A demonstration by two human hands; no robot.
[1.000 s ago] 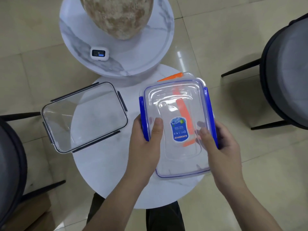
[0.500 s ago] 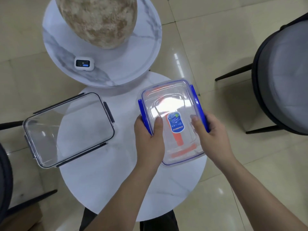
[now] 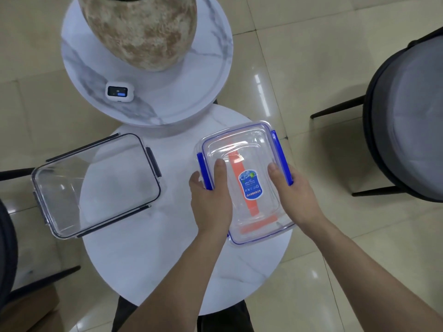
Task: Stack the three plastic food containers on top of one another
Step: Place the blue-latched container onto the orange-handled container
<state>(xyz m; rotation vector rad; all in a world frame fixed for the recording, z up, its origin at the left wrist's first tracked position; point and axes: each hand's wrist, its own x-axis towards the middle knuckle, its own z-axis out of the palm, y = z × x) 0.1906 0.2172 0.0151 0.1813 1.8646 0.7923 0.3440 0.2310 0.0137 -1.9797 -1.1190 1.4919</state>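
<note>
A clear container with blue clips [image 3: 242,149] lies on top of a container with orange clips [image 3: 255,209], whose orange parts show through it, on the right side of the white round table [image 3: 153,255]. My left hand [image 3: 211,197] grips its left blue clip, thumb on the lid. My right hand [image 3: 291,190] holds the right blue clip, thumb on the lid too. A larger clear container with dark grey clips [image 3: 96,183] rests apart at the table's left edge, overhanging it.
A higher marble round table [image 3: 206,75] stands behind, bearing a big mottled vase [image 3: 141,29] and a small white device with a screen [image 3: 119,91]. A dark chair [image 3: 407,121] is at the right, another chair [image 3: 7,248] at the left. Tiled floor surrounds.
Both hands have lowered the blue-clipped container down and away from me onto the orange-clipped one. The grey-clipped container has not moved.
</note>
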